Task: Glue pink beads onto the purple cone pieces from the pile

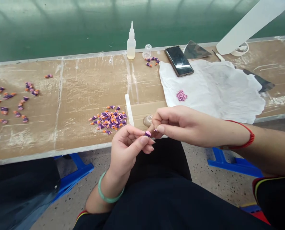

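My left hand (pixel 130 143) pinches a small purple piece with a pink end (pixel 147 133) between thumb and forefinger, over the table's front edge. Close beside it, my right hand (pixel 173 123) has thumb and forefinger pressed on a tiny pink-and-purple bit (pixel 155 130), mostly covered by the fingertips. Left of the hands lies a heap of small purple, pink and orange pieces (pixel 111 118). A white strip (pixel 129 109) sits at the heap's right side. Behind my right fingers, a small clear blob or dish (pixel 147 120) shows only in part.
A white cloth or paper sheet (pixel 211 86) carries a pile of tiny pink bits (pixel 181 95) and a phone (pixel 179 60). At the back stand a dropper bottle (pixel 131 44) and a clear cap (pixel 147 51). A tape roll (pixel 240 50) is at right; more pieces (pixel 20 105) lie scattered left.
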Motion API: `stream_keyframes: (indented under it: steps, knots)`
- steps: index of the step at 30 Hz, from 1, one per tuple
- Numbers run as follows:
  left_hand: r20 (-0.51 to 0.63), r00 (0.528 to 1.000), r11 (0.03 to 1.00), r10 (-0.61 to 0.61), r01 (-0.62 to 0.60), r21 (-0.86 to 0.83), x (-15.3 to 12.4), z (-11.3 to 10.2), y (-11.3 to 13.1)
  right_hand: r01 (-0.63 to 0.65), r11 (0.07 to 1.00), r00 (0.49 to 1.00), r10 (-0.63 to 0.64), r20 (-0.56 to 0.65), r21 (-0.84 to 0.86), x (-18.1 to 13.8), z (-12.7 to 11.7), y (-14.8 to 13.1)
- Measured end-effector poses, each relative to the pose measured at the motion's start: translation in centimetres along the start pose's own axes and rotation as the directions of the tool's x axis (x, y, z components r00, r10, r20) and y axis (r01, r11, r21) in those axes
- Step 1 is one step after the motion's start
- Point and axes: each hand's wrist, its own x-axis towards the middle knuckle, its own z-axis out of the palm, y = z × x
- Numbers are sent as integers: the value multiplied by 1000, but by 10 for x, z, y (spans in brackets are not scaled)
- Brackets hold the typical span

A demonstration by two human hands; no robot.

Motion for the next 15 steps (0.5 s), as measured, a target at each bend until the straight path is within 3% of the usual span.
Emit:
stream_keyframes:
  steps: [15]
  knots:
    - [10,992,990,122,-123,64,-15,7,0,110,987,992,-117,-56,-116,-14,8,-12]
